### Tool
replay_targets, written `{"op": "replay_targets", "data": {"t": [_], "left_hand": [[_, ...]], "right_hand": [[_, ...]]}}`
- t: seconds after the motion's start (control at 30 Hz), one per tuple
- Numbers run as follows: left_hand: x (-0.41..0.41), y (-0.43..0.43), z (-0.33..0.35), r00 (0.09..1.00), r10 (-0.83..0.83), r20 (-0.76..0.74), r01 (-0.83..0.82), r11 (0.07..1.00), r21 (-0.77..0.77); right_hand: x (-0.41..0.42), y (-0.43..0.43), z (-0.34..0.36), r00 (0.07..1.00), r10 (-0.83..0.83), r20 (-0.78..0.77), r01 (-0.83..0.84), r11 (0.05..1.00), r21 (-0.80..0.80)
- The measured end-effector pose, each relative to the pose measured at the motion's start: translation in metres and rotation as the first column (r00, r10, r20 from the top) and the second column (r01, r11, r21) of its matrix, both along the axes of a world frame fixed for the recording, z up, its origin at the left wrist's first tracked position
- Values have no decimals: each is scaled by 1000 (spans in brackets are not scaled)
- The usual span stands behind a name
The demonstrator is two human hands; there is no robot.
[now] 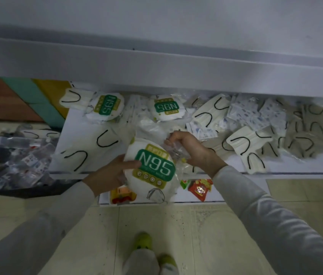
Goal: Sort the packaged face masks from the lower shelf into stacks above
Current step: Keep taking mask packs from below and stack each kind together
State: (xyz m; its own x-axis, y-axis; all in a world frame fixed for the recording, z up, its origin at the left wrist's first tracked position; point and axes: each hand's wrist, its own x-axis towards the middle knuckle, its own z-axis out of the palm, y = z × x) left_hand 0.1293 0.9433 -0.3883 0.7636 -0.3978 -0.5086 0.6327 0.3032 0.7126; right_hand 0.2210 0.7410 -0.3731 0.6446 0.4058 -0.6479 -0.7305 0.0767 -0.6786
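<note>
At frame center, left hand (pixel 111 172) fingers grip N95 pack (pixel 153 169) edge; right hand (pixel 193 150) fingers pinch clear wrapper (pixel 175 149) beside it, above shelf (pixel 295 168) strewn with masks (pixel 242 143).

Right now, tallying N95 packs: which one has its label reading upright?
The N95 pack in the left hand; the two shelf packs read upside down.

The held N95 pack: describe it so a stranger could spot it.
Find the middle front edge of the white shelf. The N95 pack is gripped there by the left hand. Unlike the two N95 packs farther back, its green label reads upright.
</note>
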Motion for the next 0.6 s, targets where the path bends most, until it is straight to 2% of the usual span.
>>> {"op": "replay_targets", "data": {"t": [0.13,0.37,0.47,0.53,0.6], "left_hand": [[0,10,-13,996,83,22,-85,990,116],[-3,23,-21,985,174,13,-174,973,152],[-6,28,-27,964,266,-6,-262,953,151],[-9,34,-30,948,317,-8,-313,938,148],[-14,41,-31,935,355,19,-354,924,147]], "right_hand": [[12,24,-13,996,77,46,-74,996,-57],[21,33,-23,995,77,67,-74,996,-56],[28,28,-35,996,-69,63,80,978,-193],[35,22,-47,967,-249,51,252,915,-314],[45,21,-59,918,-395,29,381,863,-333]]}}
